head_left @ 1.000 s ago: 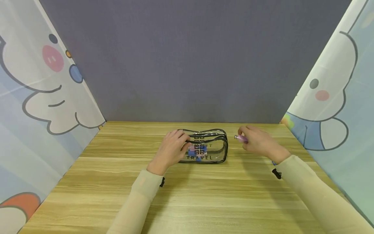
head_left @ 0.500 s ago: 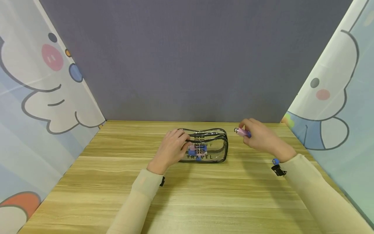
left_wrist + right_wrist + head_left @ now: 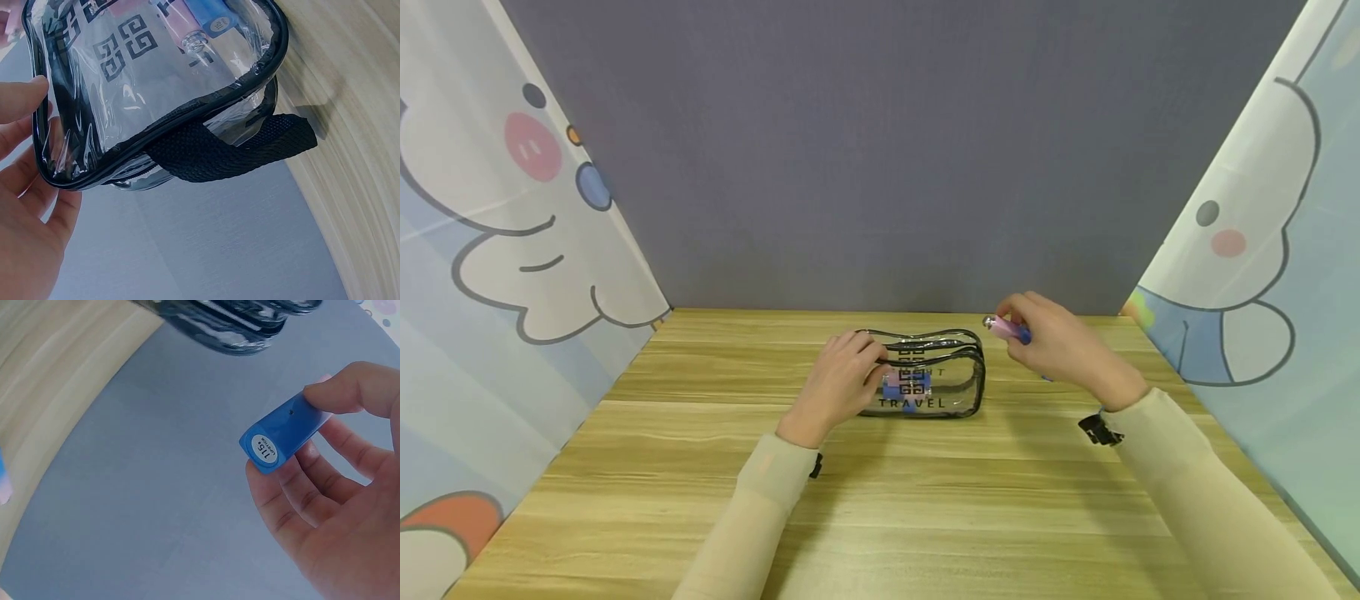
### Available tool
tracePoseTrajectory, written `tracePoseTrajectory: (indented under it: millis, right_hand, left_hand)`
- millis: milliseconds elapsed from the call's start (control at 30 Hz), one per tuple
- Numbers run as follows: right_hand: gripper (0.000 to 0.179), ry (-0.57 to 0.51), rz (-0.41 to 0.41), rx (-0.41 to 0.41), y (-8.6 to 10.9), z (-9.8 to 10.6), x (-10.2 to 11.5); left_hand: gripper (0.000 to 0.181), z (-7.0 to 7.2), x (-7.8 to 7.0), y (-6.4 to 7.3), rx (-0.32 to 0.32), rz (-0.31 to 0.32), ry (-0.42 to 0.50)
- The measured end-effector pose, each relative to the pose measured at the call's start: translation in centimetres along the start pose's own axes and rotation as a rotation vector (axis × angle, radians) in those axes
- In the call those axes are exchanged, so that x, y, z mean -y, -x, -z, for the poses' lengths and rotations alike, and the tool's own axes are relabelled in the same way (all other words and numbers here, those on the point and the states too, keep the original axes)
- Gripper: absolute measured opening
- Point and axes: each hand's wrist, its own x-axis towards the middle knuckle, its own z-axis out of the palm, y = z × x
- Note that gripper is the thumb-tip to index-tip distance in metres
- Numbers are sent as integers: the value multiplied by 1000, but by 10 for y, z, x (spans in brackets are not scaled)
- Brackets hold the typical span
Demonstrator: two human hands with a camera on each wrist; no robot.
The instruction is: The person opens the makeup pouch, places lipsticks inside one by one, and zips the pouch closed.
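A clear pouch (image 3: 955,387) with black piping and "TRAVEL" lettering stands on the table. My left hand (image 3: 838,379) grips its upper left edge, thumb on the near side and fingers behind, as the left wrist view shows. Inside lie pink and blue lipstick tubes (image 3: 209,17), and a black strap (image 3: 237,153) hangs from the pouch's end. My right hand (image 3: 1056,342) pinches another lipstick (image 3: 284,432) between thumb and fingers, right of the pouch and above the table. That lipstick is pink toward its silver tip and blue at its base, with a "115" label.
Behind my right hand, a bit of a blue item (image 3: 1047,378) shows on the wooden table (image 3: 925,517). A grey panel (image 3: 895,167) rises at the table's back edge. Cartoon-printed curtains (image 3: 1232,250) flank both sides.
My right hand has lifted the lipstick and carried it left, toward the pouch. My left hand keeps its grip and the pouch stays in place.
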Motion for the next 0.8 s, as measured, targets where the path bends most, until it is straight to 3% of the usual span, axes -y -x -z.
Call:
tracePoseTrajectory:
  millis: [800]
  right_hand:
    - [30, -92, 46, 18, -21, -9, 29]
  left_hand:
    - [7, 0, -1, 0, 10, 9, 11]
